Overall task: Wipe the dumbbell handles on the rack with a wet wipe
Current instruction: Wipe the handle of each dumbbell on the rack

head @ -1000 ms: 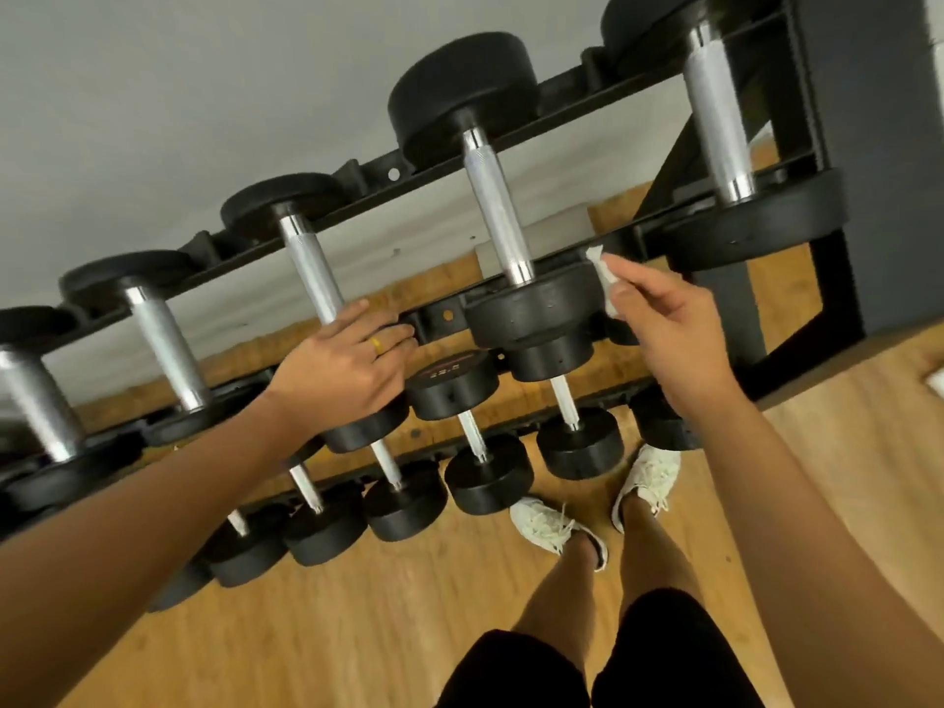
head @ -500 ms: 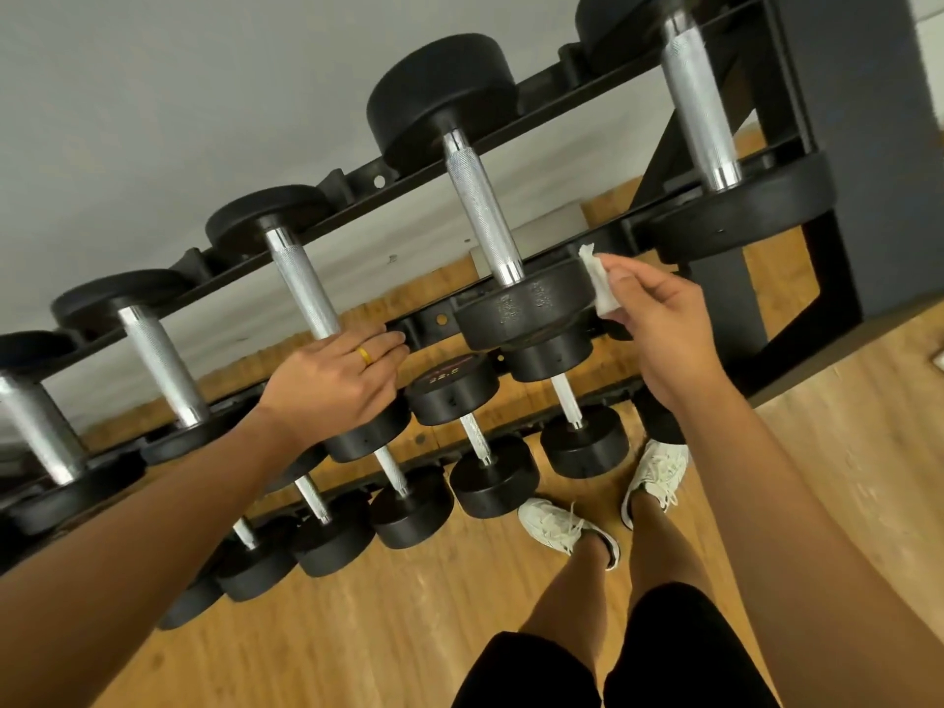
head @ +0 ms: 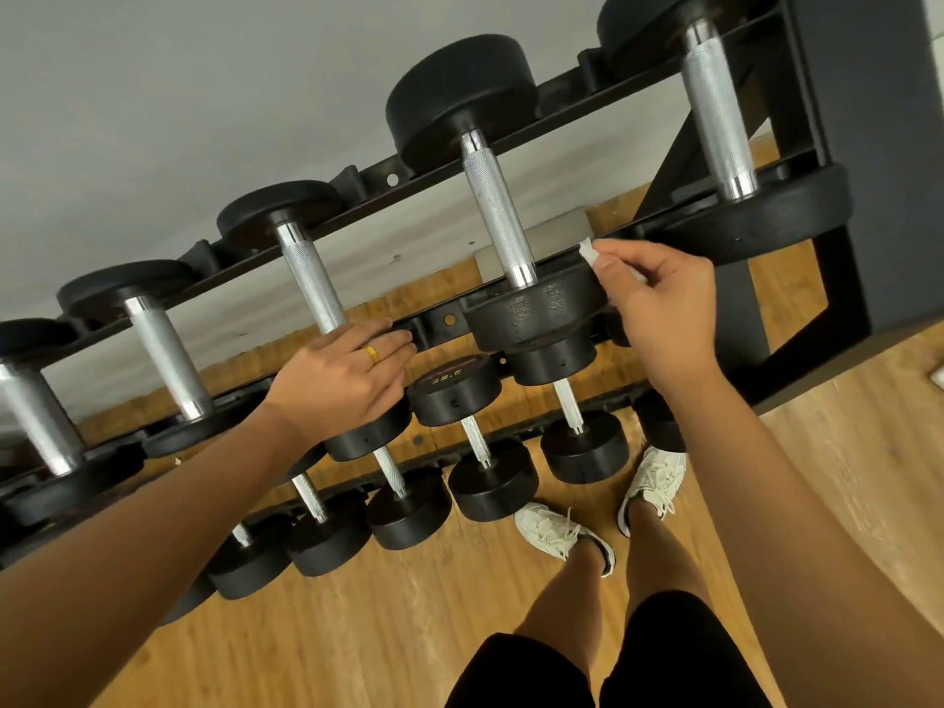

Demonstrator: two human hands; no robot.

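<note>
Presently the rack (head: 843, 120) holds its dumbbells in rows. The central handle (head: 498, 206) lies just left of your right hand (head: 664, 298), whose fingers (head: 613, 258) pinch the wet wipe (head: 587, 250). Your left hand (head: 347, 380) rests flat, fingers relaxed, on the neighbouring dumbbell (head: 368, 436). Recommended: wrap the wipe round the knurling and cover its full length.

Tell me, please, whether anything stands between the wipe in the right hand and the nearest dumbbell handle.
Nothing visible does: the right hand pinches the wet wipe beside the knurled handle, with only open air between them.
</note>
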